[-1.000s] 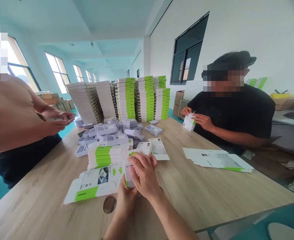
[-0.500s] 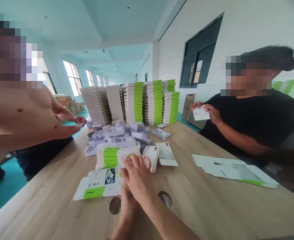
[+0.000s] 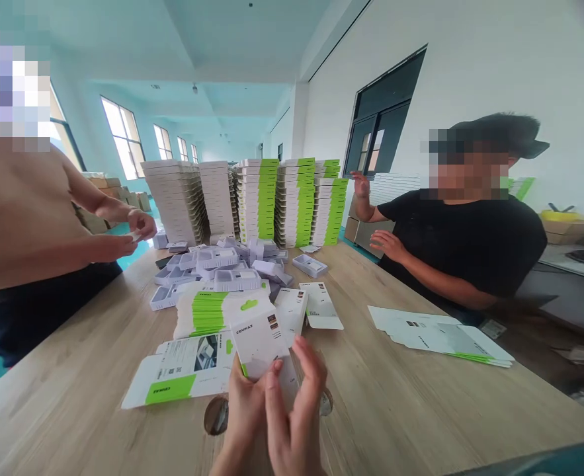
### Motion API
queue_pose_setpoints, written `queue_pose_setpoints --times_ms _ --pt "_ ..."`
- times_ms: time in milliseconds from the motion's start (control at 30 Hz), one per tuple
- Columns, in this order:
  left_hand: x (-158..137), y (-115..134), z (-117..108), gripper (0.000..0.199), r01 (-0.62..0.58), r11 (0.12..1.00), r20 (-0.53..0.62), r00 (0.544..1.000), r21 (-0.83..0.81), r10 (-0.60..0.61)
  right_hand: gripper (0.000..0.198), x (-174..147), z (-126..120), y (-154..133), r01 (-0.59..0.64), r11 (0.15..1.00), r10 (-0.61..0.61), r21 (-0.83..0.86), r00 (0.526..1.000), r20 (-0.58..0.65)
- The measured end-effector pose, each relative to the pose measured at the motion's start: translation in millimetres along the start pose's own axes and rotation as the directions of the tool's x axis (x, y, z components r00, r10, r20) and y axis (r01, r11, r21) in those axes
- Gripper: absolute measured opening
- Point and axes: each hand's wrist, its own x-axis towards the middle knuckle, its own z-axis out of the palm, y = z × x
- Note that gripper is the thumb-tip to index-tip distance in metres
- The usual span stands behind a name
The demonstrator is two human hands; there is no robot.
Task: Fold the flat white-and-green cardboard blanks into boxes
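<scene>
A white carton (image 3: pixel 258 340) printed CEUKAZ, with a green hang tab at its top, tilts up in front of me. My left hand (image 3: pixel 245 393) is closed around its lower left part. Beside its lower edge, my right hand (image 3: pixel 296 403) has its fingers stretched and apart, the fingertips close to the carton; whether they touch it I cannot tell. Just beyond lie two more white cartons, one (image 3: pixel 292 307) partly behind mine and another (image 3: pixel 321 305) to its right. An unfolded carton sheet (image 3: pixel 172 380) with a green panel lies flat to the left.
Behind stands a row of folded green-and-white cartons (image 3: pixel 209 311), then a heap of pale plastic trays (image 3: pixel 235 277) and tall carton stacks (image 3: pixel 259 198). Flat sheets (image 3: pixel 440 337) lie right. A round table hole (image 3: pixel 216 415) is near my wrist. Co-workers stand left and sit right.
My right hand has come off the top of the carton and down to its lower end, uncovering the printed face. The right co-worker's hands have parted and no longer show the white piece.
</scene>
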Motion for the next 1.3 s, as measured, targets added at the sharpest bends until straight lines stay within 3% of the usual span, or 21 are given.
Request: queue_pose_setpoints --times_ms 67,133,167,233,300,367,500,633,800,900,967,1033,1100,1167,1233,1300 --pt "-0.4 0.6 0.4 0.055 0.02 1.0 0.038 0.999 -0.005 -0.02 0.055 9.2 -12.7 10.5 -0.151 0.987 0.155 0.05 0.984 -0.09" --pt "1.2 2.2 1.6 0.057 0.02 1.0 0.081 0.997 0.004 -0.02 0.055 28.5 -22.0 17.4 -0.249 0.961 0.255 0.121 0.966 -0.042" --pt "3.1 4.1 2.9 0.057 0.015 1.0 0.108 0.994 0.008 -0.016 0.055 42.0 -25.6 19.0 -0.237 0.961 0.24 0.144 0.971 0.002" --pt "9.2 10.4 6.8 0.055 0.003 1.0 0.189 0.982 0.018 -0.006 0.051 74.1 -31.2 19.7 -0.085 0.985 0.073 0.15 0.994 0.08" --pt "17.6 18.8 11.3 0.056 -0.01 1.0 0.268 0.963 0.027 0.002 0.041 105.3 -34.7 20.1 0.118 0.984 -0.14 0.131 0.975 0.171" --pt "26.6 26.0 13.7 0.056 -0.035 0.999 0.29 0.957 0.004 0.032 0.032 125.9 -35.0 24.4 0.158 0.977 -0.184 0.141 0.964 0.194" --pt "41.6 25.8 5.9 0.064 -0.018 0.99 0.245 0.968 -0.139 0.052 0.032 123.7 -26.0 46.2 -0.076 0.976 0.035 0.204 0.98 0.198" --pt "47.7 13.1 -7.5 0.054 -0.012 1.0 0.275 0.961 -0.029 0.02 0.036 102.1 -17.2 59.1 -0.18 0.963 0.134 0.202 0.966 0.221" --pt "41.3 9.2 -6.9 0.044 -0.067 0.996 0.13 0.99 0.066 0.057 0.041 98.5 -19.5 50.7 -0.296 0.93 0.222 0.218 0.925 0.308" --pt "47.6 11.6 -11.4 0.052 -0.107 0.991 -0.042 0.993 0.079 0.11 0.055 97.9 -21.1 41.4 -0.397 0.876 0.257 0.275 0.865 0.431" --pt "58.1 12.4 -18.4 0.061 -0.113 0.988 -0.212 0.968 0.107 0.133 0.062 95.7 -18.9 37.7 -0.438 0.867 0.258 0.239 0.804 0.536" --pt "67.0 13.2 -23.3 0.072 -0.085 0.991 -0.339 0.934 0.1 0.114 0.051 92.3 -14.0 37.7 -0.408 0.905 0.263 0.122 0.762 0.592" --pt "68.5 14.9 -21.6 0.085 -0.039 0.998 -0.372 0.927 0.045 0.053 0.047 89.0 -8.0 40.7 -0.353 0.935 0.28 0.027 0.784 0.554" --pt "61.9 17.2 -13.0 0.092 0.023 0.999 -0.285 0.958 -0.029 -0.03 0.052 86.9 -3.4 44.4 -0.349 0.937 0.306 0.01 0.835 0.456" --pt "51.9 19.1 -2.0 0.083 0.108 0.992 -0.094 0.989 -0.057 -0.113 0.056 86.8 -1.6 47.2 -0.365 0.931 0.33 0.031 0.874 0.357" --pt "44.0 20.6 5.9 0.069 0.165 0.986 0.097 0.982 -0.032 -0.161 0.058 88.4 -2.4 48.3 -0.356 0.933 0.33 0.044 0.9 0.286"
